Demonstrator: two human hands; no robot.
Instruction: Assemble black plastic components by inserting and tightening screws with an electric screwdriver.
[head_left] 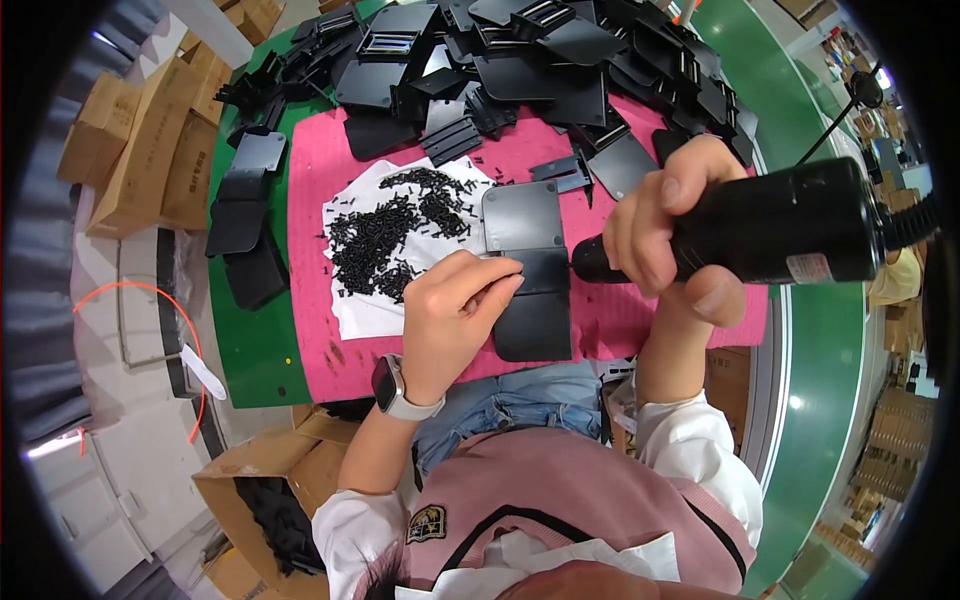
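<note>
My right hand (665, 220) is wrapped round a black electric screwdriver (780, 225), held level with its tip pointing left. That tip reaches the right edge of a black plastic bracket (533, 325), which lies on the pink mat (640, 335) in front of me and has flat panels above and below a middle strip. Over the bracket's left side, my left hand (462, 310) pinches with thumb and forefinger; whatever sits between those fingertips is too small to make out. Just beyond it, a heap of small black screws (375, 240) covers a white cloth (370, 320).
Black plastic brackets (530, 75) pile up along the table's far side. More black panels (245, 215) are stacked at the left on the green table (240, 350). A cardboard box (285, 490) with black contents stands at lower left. The screwdriver's cable (915, 220) runs off right.
</note>
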